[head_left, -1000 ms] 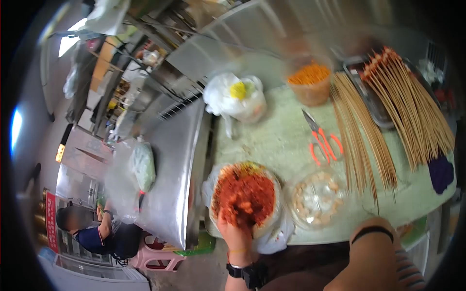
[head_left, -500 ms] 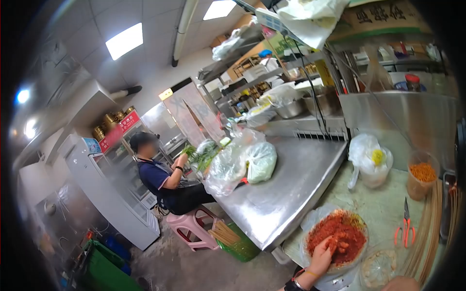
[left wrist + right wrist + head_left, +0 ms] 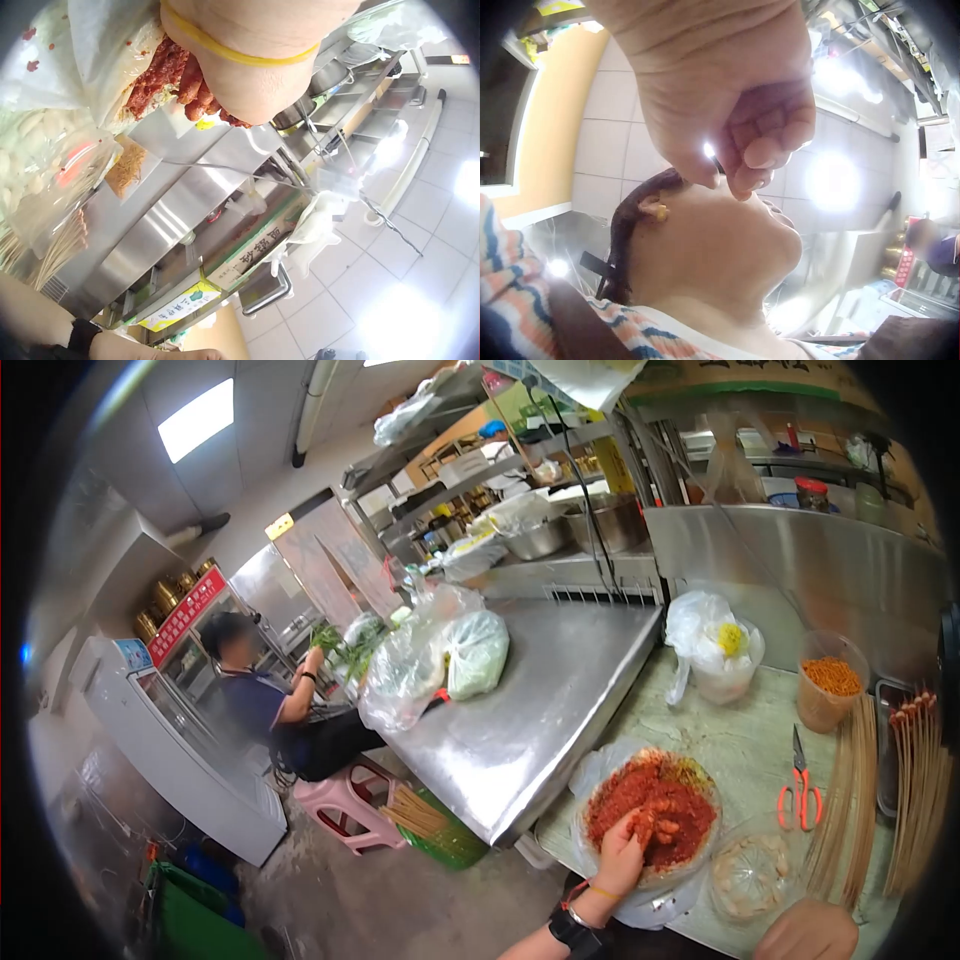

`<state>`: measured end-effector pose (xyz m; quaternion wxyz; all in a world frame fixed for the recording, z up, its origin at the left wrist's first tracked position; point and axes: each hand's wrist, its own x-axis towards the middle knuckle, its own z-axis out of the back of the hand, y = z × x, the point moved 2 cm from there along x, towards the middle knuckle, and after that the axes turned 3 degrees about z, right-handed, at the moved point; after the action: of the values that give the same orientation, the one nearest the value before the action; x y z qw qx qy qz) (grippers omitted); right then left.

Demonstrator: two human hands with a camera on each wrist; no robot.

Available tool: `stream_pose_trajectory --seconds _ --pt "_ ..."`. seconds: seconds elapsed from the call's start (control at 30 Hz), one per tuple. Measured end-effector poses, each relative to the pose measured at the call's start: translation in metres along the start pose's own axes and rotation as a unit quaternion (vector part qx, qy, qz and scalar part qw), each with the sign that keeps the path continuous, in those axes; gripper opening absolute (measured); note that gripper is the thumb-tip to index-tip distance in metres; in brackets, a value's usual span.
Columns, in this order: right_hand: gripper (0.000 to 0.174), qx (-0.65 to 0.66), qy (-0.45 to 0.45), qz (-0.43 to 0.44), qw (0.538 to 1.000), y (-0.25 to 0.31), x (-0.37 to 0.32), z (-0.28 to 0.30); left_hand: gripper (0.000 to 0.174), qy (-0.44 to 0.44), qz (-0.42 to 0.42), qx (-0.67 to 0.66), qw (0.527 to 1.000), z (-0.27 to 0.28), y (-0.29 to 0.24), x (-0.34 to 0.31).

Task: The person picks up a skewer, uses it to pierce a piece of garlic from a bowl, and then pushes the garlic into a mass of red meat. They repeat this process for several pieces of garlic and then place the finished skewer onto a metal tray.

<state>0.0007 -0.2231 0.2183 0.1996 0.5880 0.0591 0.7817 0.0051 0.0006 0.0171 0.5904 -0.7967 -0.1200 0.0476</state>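
Observation:
My left hand point(image 3: 622, 855) is in a plastic-lined bowl point(image 3: 714, 830) of red, sauce-coated mixture point(image 3: 640, 785), with chunks that look like meat. Its fingers point(image 3: 196, 94) are coated red and partly lost among the chunks; I cannot tell whether they grip any. A yellow band circles that wrist. Back up and thumb side curled in, my right hand point(image 3: 808, 932) hovers at the table's front edge. Loosely bent fingers point(image 3: 769, 142) show in the right wrist view, with nothing seen in them. Beside the bowl is a clear round container point(image 3: 755, 870) with pale pieces.
Orange-handled scissors point(image 3: 800, 800), bare skewers point(image 3: 845, 810) and loaded skewers point(image 3: 918, 790) lie to the right. Behind are a tub of orange shreds point(image 3: 832, 678) and a bagged tub point(image 3: 725, 665). A steel table point(image 3: 560, 700) adjoins at left, where a seated person point(image 3: 265, 700) handles greens.
The head view swung from the table up and left to the room, then slightly back. My left hand stays in the bowl. More of my right hand shows now.

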Motion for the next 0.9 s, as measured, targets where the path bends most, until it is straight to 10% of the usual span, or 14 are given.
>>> stream_pose_trajectory --seconds 0.9 --pt "0.021 -0.015 -0.026 0.023 0.999 0.022 -0.001 -0.01 0.029 -0.006 -0.004 0.007 1.0 -0.002 -0.004 0.0"
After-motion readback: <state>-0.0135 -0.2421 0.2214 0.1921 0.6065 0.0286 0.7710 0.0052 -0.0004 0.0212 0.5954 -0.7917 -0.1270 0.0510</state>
